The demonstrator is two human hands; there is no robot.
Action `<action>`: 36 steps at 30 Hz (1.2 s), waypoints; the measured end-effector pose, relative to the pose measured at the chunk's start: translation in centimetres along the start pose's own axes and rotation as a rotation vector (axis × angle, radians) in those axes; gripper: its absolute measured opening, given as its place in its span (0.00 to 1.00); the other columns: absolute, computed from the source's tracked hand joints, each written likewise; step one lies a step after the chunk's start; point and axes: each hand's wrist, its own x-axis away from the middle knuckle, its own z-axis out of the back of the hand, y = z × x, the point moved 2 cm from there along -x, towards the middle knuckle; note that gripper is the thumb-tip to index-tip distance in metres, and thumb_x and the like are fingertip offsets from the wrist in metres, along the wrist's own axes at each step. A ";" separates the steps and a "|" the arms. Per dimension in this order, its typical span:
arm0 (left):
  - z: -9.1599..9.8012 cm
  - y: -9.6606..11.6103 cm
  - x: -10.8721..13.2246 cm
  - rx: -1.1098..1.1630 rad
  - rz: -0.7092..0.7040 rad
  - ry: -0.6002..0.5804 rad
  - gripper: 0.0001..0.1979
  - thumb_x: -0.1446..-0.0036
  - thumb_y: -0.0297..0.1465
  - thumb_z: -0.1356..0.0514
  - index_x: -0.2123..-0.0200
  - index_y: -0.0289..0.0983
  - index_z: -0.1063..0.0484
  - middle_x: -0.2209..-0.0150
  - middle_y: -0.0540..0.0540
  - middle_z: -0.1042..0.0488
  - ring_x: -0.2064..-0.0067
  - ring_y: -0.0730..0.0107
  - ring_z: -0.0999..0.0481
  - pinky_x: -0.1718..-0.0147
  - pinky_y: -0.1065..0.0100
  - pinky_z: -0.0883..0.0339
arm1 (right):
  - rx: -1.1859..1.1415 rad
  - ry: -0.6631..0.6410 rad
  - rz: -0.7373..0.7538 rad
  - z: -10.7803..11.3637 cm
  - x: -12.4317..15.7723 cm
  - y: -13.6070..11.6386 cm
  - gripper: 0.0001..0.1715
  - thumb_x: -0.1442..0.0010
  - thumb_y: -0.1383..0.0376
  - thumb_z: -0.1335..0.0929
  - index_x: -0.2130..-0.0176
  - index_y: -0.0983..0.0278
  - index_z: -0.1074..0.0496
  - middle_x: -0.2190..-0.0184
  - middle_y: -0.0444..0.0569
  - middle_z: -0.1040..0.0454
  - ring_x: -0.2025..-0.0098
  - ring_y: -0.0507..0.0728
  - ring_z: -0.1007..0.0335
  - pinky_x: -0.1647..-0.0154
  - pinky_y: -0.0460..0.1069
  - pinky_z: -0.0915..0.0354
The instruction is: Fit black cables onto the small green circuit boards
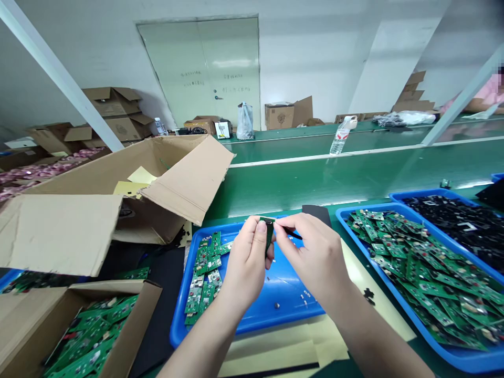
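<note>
Both hands are up over the middle blue tray (283,307). The left hand (246,262) has its fingers clamped on a small green board (269,233), held upright above the tray's far edge. The right hand (315,257) is pinching a thin black part (294,234) and touching the board's top. A row of green boards (202,278) lies along the tray's left side, and a second tray (452,357) heaped with boards sits to the right of it.

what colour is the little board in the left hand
Green. The board in the left hand shows best in the head view.
</note>
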 end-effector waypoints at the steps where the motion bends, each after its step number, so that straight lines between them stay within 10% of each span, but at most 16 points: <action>1: 0.0 -0.1 0.0 -0.007 0.002 -0.002 0.15 0.36 0.36 0.52 0.75 0.38 0.42 0.82 0.56 0.40 0.81 0.78 0.40 0.80 0.75 0.44 | 0.011 0.001 0.008 0.0 0.0 0.0 0.08 0.40 0.72 0.35 0.71 0.65 0.30 0.75 0.48 0.24 0.73 0.54 0.29 0.69 0.48 0.34; 14: 0.8 0.2 0.0 -0.047 0.057 -0.145 0.17 0.37 0.41 0.52 0.75 0.38 0.40 0.81 0.55 0.39 0.82 0.78 0.40 0.83 0.75 0.45 | -0.070 -0.110 0.297 0.6 -1.2 1.6 0.15 0.38 0.77 0.40 0.61 0.63 0.28 0.68 0.48 0.24 0.63 0.55 0.27 0.50 0.56 0.32; 21: 1.1 0.1 0.0 -0.071 0.069 -0.232 0.16 0.36 0.41 0.53 0.73 0.38 0.40 0.81 0.55 0.39 0.81 0.77 0.40 0.82 0.74 0.44 | -0.063 -0.107 0.296 0.6 -1.1 1.6 0.32 0.37 0.77 0.41 0.37 0.60 0.45 0.67 0.46 0.25 0.59 0.54 0.28 0.47 0.56 0.33; 27: 1.8 0.4 0.0 -0.123 0.077 -0.284 0.18 0.37 0.41 0.53 0.75 0.38 0.38 0.81 0.54 0.38 0.80 0.76 0.38 0.81 0.74 0.43 | -0.071 -0.129 0.182 2.0 -1.4 2.4 0.18 0.36 0.70 0.38 0.47 0.63 0.30 0.56 0.54 0.26 0.53 0.58 0.28 0.50 0.58 0.32; 36: 2.4 0.8 -0.1 -0.220 -0.022 -0.256 0.18 0.37 0.39 0.51 0.76 0.37 0.32 0.77 0.50 0.33 0.75 0.72 0.34 0.75 0.71 0.38 | -0.287 -0.475 -0.113 2.7 -1.5 2.7 0.10 0.36 0.63 0.36 0.64 0.61 0.25 0.68 0.45 0.21 0.66 0.54 0.25 0.54 0.54 0.31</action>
